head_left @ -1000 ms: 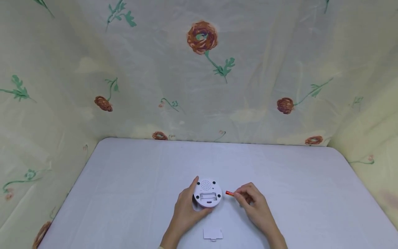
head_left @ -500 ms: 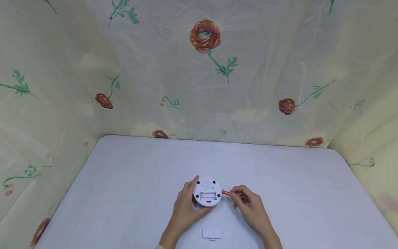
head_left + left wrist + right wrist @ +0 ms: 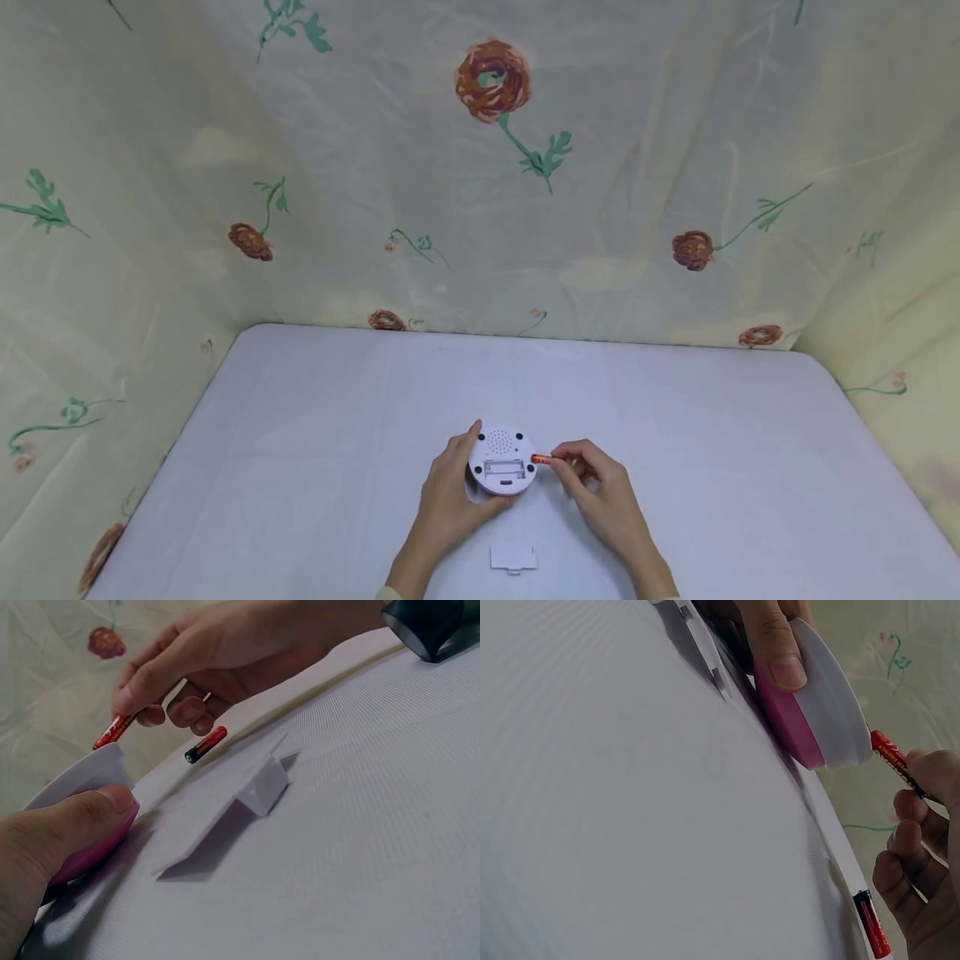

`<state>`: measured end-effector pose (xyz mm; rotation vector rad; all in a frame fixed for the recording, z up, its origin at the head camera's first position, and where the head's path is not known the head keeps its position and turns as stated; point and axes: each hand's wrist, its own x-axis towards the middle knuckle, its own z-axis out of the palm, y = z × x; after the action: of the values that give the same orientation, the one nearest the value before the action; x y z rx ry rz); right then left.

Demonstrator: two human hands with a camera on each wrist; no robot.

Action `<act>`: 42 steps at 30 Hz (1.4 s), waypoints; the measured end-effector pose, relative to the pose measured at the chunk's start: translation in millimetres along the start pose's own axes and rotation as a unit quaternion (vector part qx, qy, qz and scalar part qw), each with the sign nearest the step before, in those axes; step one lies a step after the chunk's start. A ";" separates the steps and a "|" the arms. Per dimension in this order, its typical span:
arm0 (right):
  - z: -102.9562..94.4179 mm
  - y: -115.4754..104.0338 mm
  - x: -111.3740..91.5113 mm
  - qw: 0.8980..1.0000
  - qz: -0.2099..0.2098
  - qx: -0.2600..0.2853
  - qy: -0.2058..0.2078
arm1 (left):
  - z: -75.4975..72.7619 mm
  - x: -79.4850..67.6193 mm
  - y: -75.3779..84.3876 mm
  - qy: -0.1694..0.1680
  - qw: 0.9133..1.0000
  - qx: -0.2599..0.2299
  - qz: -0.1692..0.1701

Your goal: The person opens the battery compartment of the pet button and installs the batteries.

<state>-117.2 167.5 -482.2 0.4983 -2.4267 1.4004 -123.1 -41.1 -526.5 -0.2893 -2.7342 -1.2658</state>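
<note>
One battery (image 3: 112, 733), partly hidden; right fingers (image 3: 146, 681) pinching

Floral cloth (image 3: 337, 167) behind white table (image 3: 315, 442)

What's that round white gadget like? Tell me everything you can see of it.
The round gadget looks plastic, white with a magenta section beneath. Its base faces up, showing a cluster of small holes, four dark feet, a small dark red marking and an uncovered battery compartment with no battery visible inside. The left hand grips its left side and near edge. A red battery pinched in the right hand overlaps its right edge in the head view; whether they touch is unclear.
</note>
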 end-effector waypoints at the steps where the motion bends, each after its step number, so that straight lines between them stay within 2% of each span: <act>1: 0.2 -0.5 0.2 1.000 -0.005 0.002 -0.002 | 0.0 -0.1 0.1 -0.002 1.000 -0.001 -0.002; 12: 4.5 -8.9 2.0 1.000 -0.018 -0.017 0.002 | 0.6 0.7 -0.5 0.001 1.000 0.003 0.004; 16: 7.8 -0.9 1.0 0.999 -0.018 -0.033 0.004 | 0.8 1.2 -0.6 0.003 1.000 0.004 0.007; 23: 13.5 20.0 -1.5 0.998 -0.051 -0.028 -0.004 | 0.7 1.1 -1.2 0.001 1.000 0.003 0.007; 28: 14.5 20.3 -1.7 0.998 -0.055 -0.026 -0.016 | 0.7 0.7 -1.3 -0.001 1.000 0.001 0.005; 42: 20.6 16.3 -2.9 0.998 -0.054 -0.034 -0.009 | 0.2 1.0 -0.2 0.003 1.000 0.009 0.014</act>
<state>-123.4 157.5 -505.9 0.6195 -2.4134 1.2704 -124.2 -41.0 -526.6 -0.3204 -2.7240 -1.2336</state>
